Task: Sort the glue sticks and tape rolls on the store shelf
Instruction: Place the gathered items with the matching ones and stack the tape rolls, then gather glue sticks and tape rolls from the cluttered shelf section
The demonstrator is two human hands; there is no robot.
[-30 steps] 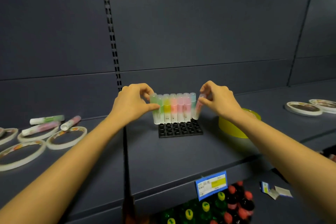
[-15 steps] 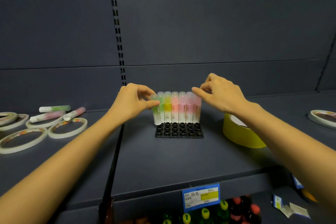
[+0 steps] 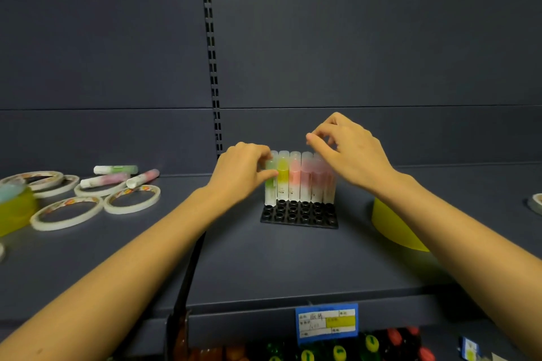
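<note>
Several translucent glue sticks (image 3: 294, 177), green, yellow and pink, stand in a row at the back of a black holder tray (image 3: 299, 215) on the grey shelf (image 3: 264, 261). My left hand (image 3: 239, 174) pinches the green stick at the row's left end. Over the right end, my right hand (image 3: 347, 151) has curled fingers and hides the tops of the last sticks; whether it grips one is unclear. Three loose glue sticks (image 3: 104, 180) lie at the left, among white tape rolls (image 3: 132, 199).
A wide yellow tape roll (image 3: 393, 228) sits right of the tray, partly behind my right forearm. Another yellow-green roll (image 3: 14, 208) is at the left edge, and one more roll (image 3: 536, 202) at the far right. Below the shelf lip hang a blue price tag (image 3: 327, 321) and bottles.
My right hand has set the rightmost pink stick upright in the row and risen to the stick tops. My left hand stays on the green stick. The camera panned left, showing more tape rolls.
</note>
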